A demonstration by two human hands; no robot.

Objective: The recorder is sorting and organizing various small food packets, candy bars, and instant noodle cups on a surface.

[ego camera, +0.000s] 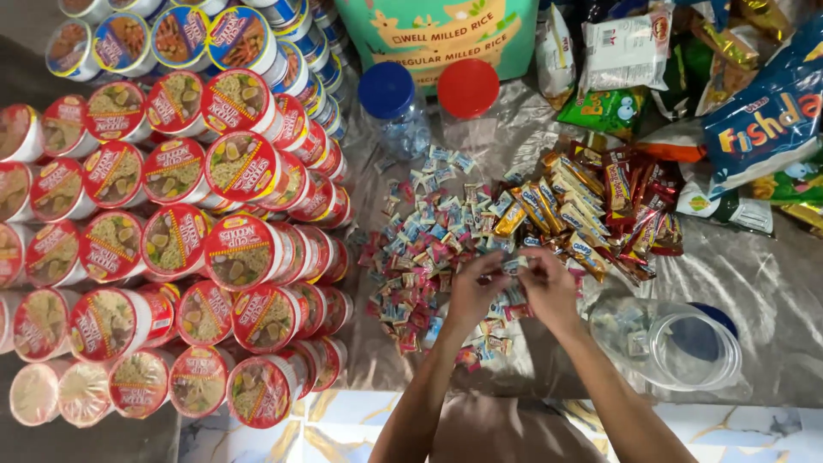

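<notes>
i see my left hand (474, 290) and right hand (549, 287) pressed together, fingertips pinching one small wrapped candy (515, 265) over the candy pile (429, 257), forearms angling in from 6 o'clock. a loose pinch could drop it back into the pile. the open clear jar (669, 343) lies at 3 o'clock, where my right elbow could knock it.

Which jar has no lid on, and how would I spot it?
Start at the big heap of small wrapped candies on the shiny grey plastic sheet. Beside the person's right hand lies a clear plastic jar. Unlike the two upright jars with blue and red lids, it lies tipped over, open-mouthed.
</notes>
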